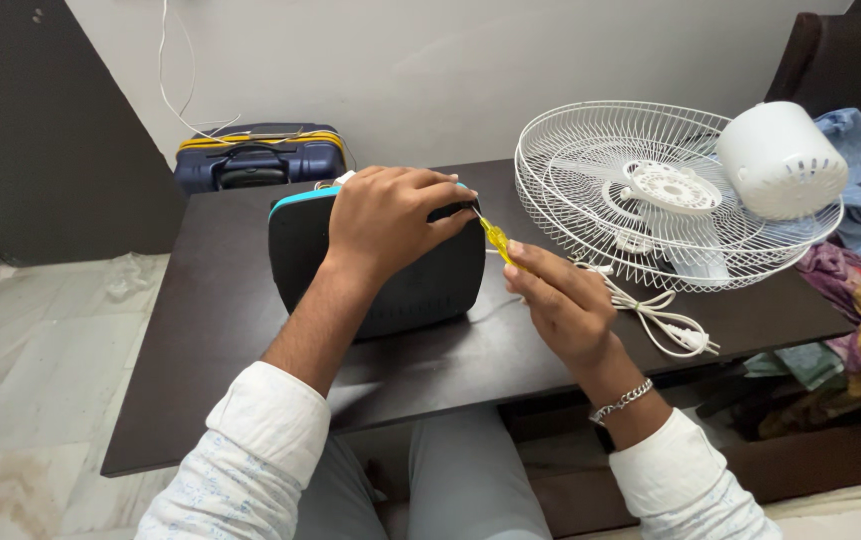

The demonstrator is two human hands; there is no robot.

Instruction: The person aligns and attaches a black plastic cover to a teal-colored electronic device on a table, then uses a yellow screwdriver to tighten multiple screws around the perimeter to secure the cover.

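The black case [380, 265] is steadied under the gripping left hand [390, 215]; a yellow screwdriver [496, 238], pinched in the right hand [555, 300], is set at its edge, with the casing unopened.

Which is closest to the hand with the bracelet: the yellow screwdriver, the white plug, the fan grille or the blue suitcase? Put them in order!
From the right hand:
1. Yellow screwdriver, in its fingers.
2. White plug, on the table just right.
3. Fan grille, behind right.
4. Blue suitcase, far left, beyond the table.
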